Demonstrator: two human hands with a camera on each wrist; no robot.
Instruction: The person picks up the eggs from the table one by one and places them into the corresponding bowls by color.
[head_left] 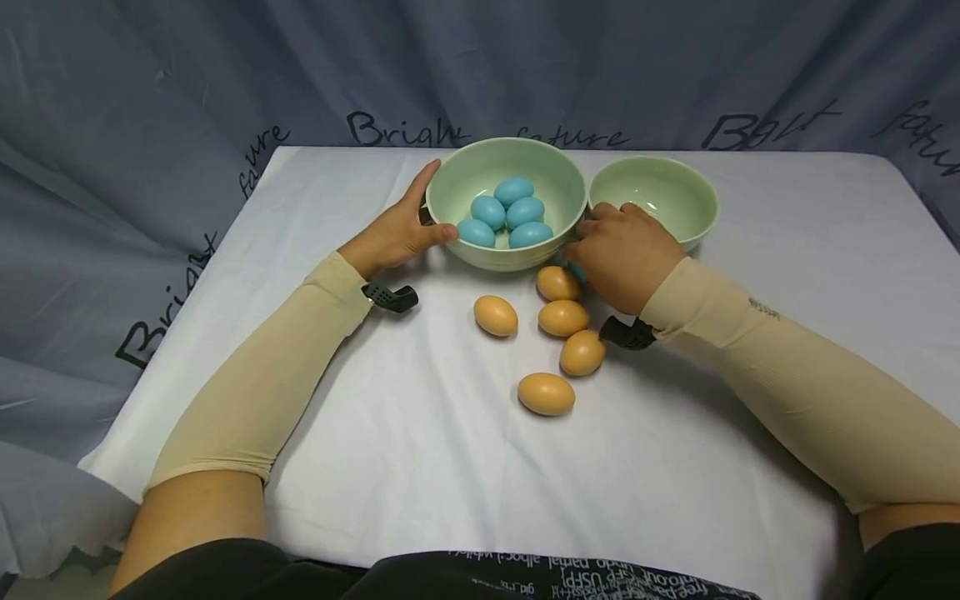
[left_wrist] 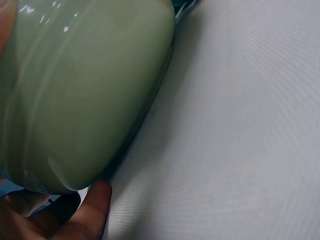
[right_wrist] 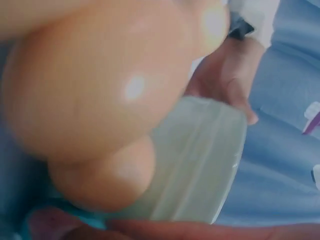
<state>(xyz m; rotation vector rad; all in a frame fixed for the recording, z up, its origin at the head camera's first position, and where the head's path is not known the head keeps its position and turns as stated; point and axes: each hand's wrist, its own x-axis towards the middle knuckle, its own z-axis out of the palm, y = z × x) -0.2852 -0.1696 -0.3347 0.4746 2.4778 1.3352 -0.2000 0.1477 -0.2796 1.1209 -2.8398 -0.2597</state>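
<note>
My left hand point(head_left: 399, 235) grips the larger green bowl point(head_left: 504, 260) at its left side, thumb by the front rim and fingers spread round the outer wall. Several blue eggs point(head_left: 525, 212) lie inside that bowl. At its right front, my right hand point(head_left: 628, 257) reaches down with bent fingers around a blue egg point(right_wrist: 95, 219), mostly hidden under the hand; a sliver of teal shows in the head view. Several orange eggs point(head_left: 562, 318) lie on the cloth just left of this hand, and look large in the right wrist view.
A smaller green bowl point(head_left: 688, 200) stands right of the larger one, partly behind the right hand. One orange egg point(head_left: 495, 316) lies apart to the left, another point(head_left: 546, 394) nearer the body. A white cloth point(head_left: 420, 417) covers the table; a grey curtain point(head_left: 480, 67) hangs behind.
</note>
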